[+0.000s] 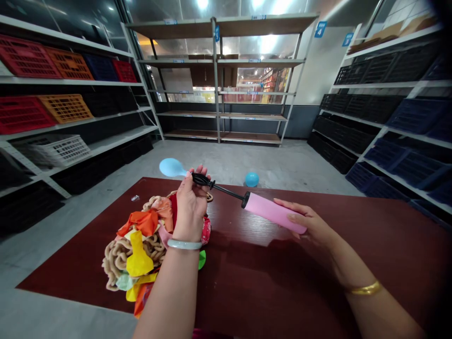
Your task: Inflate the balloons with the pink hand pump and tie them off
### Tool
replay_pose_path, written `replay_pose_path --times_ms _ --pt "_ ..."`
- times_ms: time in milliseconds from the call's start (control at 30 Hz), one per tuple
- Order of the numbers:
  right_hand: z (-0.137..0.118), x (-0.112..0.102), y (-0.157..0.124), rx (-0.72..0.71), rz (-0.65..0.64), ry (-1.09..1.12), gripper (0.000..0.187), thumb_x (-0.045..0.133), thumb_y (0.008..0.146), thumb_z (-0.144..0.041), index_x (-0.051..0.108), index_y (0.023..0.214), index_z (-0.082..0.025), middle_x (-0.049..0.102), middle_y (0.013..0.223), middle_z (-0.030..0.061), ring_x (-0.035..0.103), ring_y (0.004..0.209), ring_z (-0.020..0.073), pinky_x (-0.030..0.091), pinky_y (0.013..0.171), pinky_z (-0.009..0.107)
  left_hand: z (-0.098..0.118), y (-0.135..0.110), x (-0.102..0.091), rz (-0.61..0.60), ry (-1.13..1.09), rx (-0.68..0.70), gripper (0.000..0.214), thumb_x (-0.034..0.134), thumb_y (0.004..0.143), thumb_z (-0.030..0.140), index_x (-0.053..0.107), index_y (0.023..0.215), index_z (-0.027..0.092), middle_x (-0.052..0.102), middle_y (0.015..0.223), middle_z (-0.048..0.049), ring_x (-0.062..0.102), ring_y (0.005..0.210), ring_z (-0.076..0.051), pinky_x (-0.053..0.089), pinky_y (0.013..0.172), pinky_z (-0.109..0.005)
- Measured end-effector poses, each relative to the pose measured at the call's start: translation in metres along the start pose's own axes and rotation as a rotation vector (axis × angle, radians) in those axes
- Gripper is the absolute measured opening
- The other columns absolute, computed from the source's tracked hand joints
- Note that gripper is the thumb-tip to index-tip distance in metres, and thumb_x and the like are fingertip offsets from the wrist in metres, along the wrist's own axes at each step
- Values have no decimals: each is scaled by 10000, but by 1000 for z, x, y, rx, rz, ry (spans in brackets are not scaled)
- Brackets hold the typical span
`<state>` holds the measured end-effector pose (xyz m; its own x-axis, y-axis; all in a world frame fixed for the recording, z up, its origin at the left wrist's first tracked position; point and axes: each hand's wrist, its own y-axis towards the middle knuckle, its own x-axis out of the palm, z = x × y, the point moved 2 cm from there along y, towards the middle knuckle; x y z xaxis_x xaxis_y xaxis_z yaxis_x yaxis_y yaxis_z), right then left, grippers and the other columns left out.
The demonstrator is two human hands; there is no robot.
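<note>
A hand balloon pump [273, 212] with a pink barrel and a black rod is held slantwise above the table. My left hand [192, 200] is closed around its black end, where the neck of a light blue balloon [171, 167] meets it. This balloon is slightly swollen and points left. My right hand [310, 221] grips the far end of the pink barrel. The black rod shows between the barrel and my left hand. Below my left forearm lies a heap of limp balloons, among them a yellow balloon [139, 256] and an orange balloon [141, 221].
The balloons rest on a beige knotted rope-like mat [115, 259] on the dark red-brown table [240, 282]. A round blue balloon [252, 179] is on the floor beyond the table's far edge. Shelves [215, 115] stand behind, with crates [67, 107] at the left.
</note>
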<state>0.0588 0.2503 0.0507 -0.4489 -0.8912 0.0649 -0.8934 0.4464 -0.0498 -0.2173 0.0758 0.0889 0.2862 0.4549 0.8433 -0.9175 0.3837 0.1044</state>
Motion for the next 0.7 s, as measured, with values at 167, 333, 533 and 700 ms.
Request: replay_pose_path --times_ms 167,333,533,700 --pt "1 2 3 -18 26 26 570 722 814 -357 600 1353 -217 711 846 87 477 426 60 298 376 188 -20 -16 9 -27 -15 -103 79 586 908 217 584 930 142 726 1058 -155 703 1007 -242 553 895 -385" --pt "6 18 7 -43 29 116 575 725 806 -346 599 1352 -216 701 823 75 502 438 69 335 376 187 -48 -45 23 -142 -3 -240 175 655 870 288 555 947 168 714 1089 -151 685 1051 -310 524 924 -527" --pt "5 27 7 -67 14 155 566 718 805 -342 604 1344 -215 686 754 50 482 411 64 324 360 180 -50 -53 30 -153 -5 -215 163 648 872 270 532 942 179 719 1075 -147 695 1032 -292 492 971 -518" --pt "6 29 7 -83 29 141 520 730 802 -325 636 1307 -245 697 876 61 498 447 55 368 396 187 -48 -52 30 -117 -60 -272 116 604 900 274 559 955 183 716 1081 -135 677 1076 -285 469 1004 -503"
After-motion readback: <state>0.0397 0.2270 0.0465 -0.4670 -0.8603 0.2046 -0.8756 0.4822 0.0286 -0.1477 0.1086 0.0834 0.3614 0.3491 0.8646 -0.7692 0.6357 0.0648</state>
